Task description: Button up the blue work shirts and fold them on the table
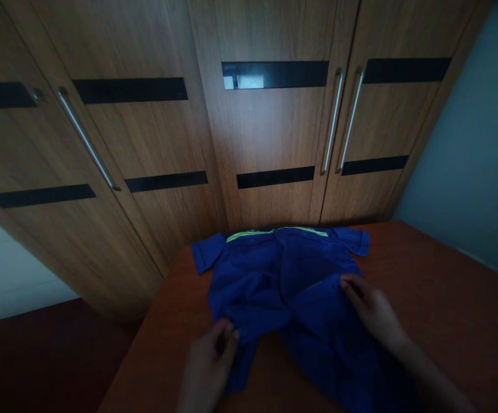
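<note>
A dark blue coverall (253, 287) lies spread on the wooden table, short sleeves pointing away from me. Yellow-green strips run across its far end, and its lower part divides in two towards me. My left hand (210, 358) is closed at the near left side, thumb and fingers pinching the cloth. On the right, my right hand (372, 310) pinches a raised fold between thumb and fingertips. The cloth is wrinkled along the middle. Dim light hides the detail of its near right part, which runs out of view at the bottom.
The reddish-brown table (447, 321) reaches back to a wooden wardrobe (270, 132) with dark inset strips and long metal handles (333, 120). A pale wall (468, 166) stands at the right. Beyond the table's left edge, a dark red surface (46, 350) lies lower down.
</note>
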### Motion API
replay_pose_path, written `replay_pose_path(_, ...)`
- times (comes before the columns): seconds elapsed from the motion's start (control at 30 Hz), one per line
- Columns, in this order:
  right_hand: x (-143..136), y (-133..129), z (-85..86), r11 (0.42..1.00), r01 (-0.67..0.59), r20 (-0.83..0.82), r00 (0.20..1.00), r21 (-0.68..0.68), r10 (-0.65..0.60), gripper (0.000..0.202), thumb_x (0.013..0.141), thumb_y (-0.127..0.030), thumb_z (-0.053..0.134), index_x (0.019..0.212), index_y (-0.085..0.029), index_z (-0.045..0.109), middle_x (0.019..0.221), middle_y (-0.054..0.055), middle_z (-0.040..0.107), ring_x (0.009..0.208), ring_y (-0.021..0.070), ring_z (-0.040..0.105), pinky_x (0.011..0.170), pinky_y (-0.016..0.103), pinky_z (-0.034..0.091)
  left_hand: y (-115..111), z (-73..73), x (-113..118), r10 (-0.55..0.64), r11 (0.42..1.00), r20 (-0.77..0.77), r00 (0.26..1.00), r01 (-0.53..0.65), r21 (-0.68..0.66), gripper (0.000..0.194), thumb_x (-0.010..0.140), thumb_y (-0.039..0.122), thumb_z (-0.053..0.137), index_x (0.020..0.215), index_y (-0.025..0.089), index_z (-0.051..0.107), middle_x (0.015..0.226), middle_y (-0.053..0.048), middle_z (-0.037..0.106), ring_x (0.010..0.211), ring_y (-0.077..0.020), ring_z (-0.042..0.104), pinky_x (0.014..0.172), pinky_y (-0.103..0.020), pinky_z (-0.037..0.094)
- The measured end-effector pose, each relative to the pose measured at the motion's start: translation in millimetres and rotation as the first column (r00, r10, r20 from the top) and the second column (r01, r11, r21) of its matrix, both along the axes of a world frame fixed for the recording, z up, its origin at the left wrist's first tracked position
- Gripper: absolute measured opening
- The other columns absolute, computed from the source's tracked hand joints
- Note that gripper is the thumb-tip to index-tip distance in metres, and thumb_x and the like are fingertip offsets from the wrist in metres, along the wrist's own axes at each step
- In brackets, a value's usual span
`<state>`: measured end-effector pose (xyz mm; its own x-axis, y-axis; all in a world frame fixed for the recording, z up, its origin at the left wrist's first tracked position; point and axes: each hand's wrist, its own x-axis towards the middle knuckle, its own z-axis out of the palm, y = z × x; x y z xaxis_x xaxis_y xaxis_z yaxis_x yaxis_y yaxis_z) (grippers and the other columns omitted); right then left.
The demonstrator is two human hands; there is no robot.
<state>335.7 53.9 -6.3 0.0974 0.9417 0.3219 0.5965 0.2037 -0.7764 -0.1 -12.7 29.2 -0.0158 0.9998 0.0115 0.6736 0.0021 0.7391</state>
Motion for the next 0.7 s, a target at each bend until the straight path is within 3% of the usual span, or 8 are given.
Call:
replay_pose_path(0.07,3.4,0.4,-6.9,0.998,-0.052,0.134,0.989,-0.032,0.056,0.028,0.089,-0.039,0.040,0.094,-0.021,0.061,0.093,0.009,0.067,0.087,0.0242,0.064,0.081,0.037,0.048,0.7,-1.7,-1.3,-0.041,0.999,-0.188,0.981,0.038,-0.018,0.021,0.088,0.035,0.043,0.075,0.021,0.052,0.069,0.000,0.059,0.065,-0.0173,0.058,0.061,-0.025,0.039)
replay_pose_path(0.17,-4.7,-2.6,-5.8,0.999,-0.043,0.295,0.955,0.012,0.038,0.028,0.086,-0.027,0.041,0.105,-0.019,0.060,0.102,0.010,0.065,0.093,0.0241,0.063,0.085,0.039,0.048,-0.7,2.6,6.0,0.080,0.996,-0.404,0.911,-0.057,0.070,0.018,0.089,0.030,0.038,0.095,0.020,0.052,0.090,-0.006,0.062,0.079,-0.0219,0.062,0.067,-0.030,0.043)
replay_pose_path(0.27,-24.1,-12.6,10.0,0.982,-0.066,0.385,0.923,0.174,-0.006,0.035,0.085,-0.020,0.043,0.117,-0.020,0.055,0.117,0.011,0.059,0.109,0.0245,0.056,0.097,0.042,0.043,-5.2,14.7,17.5,0.182,0.957,-0.435,0.882,-0.057,0.285,0.025,0.088,0.026,0.037,0.108,0.018,0.049,0.107,-0.012,0.056,0.097,-0.0259,0.058,0.082,-0.038,0.045)
replay_pose_path(0.33,-42.2,-21.5,22.6,0.959,-0.191,0.443,0.893,0.210,0.080,0.033,0.086,-0.020,0.045,0.118,-0.022,0.055,0.121,0.009,0.057,0.115,0.0242,0.051,0.101,0.043,0.038,-7.2,22.9,28.0,0.192,0.904,-0.401,0.896,-0.002,0.428,0.028,0.088,0.023,0.039,0.113,0.017,0.048,0.114,-0.013,0.053,0.107,-0.0266,0.053,0.092,-0.040,0.041)
replay_pose_path(0.4,-61.4,-28.7,31.3,0.925,-0.338,0.501,0.839,0.173,0.213,0.032,0.085,-0.021,0.051,0.116,-0.024,0.056,0.120,0.007,0.058,0.116,0.0244,0.049,0.103,0.044,0.035,-5.6,28.1,41.5,0.128,0.870,-0.385,0.914,0.083,0.486,0.027,0.088,0.022,0.041,0.113,0.020,0.050,0.116,-0.012,0.053,0.111,-0.0260,0.050,0.097,-0.040,0.037)
replay_pose_path(0.47,-77.1,-31.3,34.7,0.903,-0.415,0.533,0.792,0.114,0.296,0.029,0.083,-0.021,0.055,0.111,-0.022,0.059,0.113,0.007,0.061,0.112,0.0248,0.051,0.102,0.044,0.034,1.3,29.0,56.6,-0.011,0.882,-0.395,0.918,0.195,0.429,0.023,0.088,0.022,0.044,0.109,0.022,0.053,0.113,-0.008,0.057,0.108,-0.0251,0.051,0.095,-0.041,0.037)
replay_pose_path(0.57,-88.1,-26.6,32.5,0.920,-0.391,0.553,0.769,0.010,0.321,0.017,0.081,-0.015,0.054,0.095,-0.020,0.062,0.093,0.006,0.064,0.093,0.0222,0.057,0.089,0.039,0.041,19.1,23.4,75.4,-0.200,0.909,-0.417,0.887,0.327,0.259,0.021,0.085,0.027,0.052,0.105,0.022,0.056,0.106,-0.006,0.061,0.102,-0.0258,0.054,0.091,-0.043,0.038)
replay_pose_path(0.7,-84.6,-17.0,28.7,0.951,-0.302,0.516,0.805,-0.068,0.293,0.014,0.083,-0.015,0.050,0.086,-0.021,0.063,0.083,0.003,0.064,0.083,0.0193,0.059,0.078,0.032,0.042,41.8,13.8,84.6,-0.279,0.916,-0.428,0.860,0.372,0.150,0.018,0.083,0.030,0.056,0.098,0.020,0.059,0.100,-0.006,0.063,0.098,-0.0252,0.056,0.087,-0.039,0.040)
